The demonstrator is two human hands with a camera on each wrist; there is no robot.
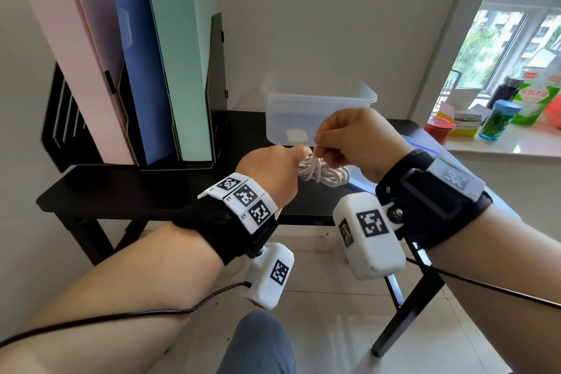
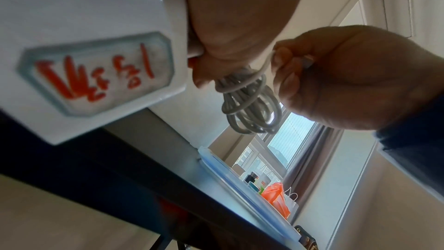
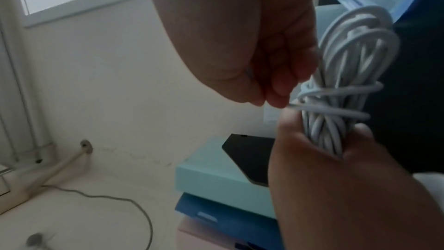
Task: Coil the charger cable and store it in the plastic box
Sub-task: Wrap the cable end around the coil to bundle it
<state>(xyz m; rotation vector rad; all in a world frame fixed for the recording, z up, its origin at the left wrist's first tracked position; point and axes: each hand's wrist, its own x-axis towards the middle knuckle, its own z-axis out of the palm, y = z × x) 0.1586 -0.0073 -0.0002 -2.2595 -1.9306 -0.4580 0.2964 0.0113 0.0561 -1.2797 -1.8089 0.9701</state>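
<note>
A white charger cable point(image 1: 324, 174) is wound into a bundle and held above the black table point(image 1: 151, 188), in front of the clear plastic box point(image 1: 318, 96). My left hand point(image 1: 299, 159) grips one end of the bundle. My right hand point(image 1: 318, 146) pinches the cable's loose end, which runs crosswise round the bundle's middle in two turns. In the right wrist view, the right hand point(image 3: 283, 102) pinches that strand beside the cable bundle point(image 3: 348, 64), and the left hand point(image 3: 336, 149) clasps the bundle's lower part. From the left wrist view the cable loops point(image 2: 250, 105) hang between both hands.
Pink, blue and green file folders point(image 1: 136, 70) stand in a black rack at the table's back left. A flat translucent sheet point(image 1: 425, 146) lies on the table's right end. Bottles and cartons point(image 1: 501, 118) crowd the windowsill at right. My knee point(image 1: 258, 343) is below.
</note>
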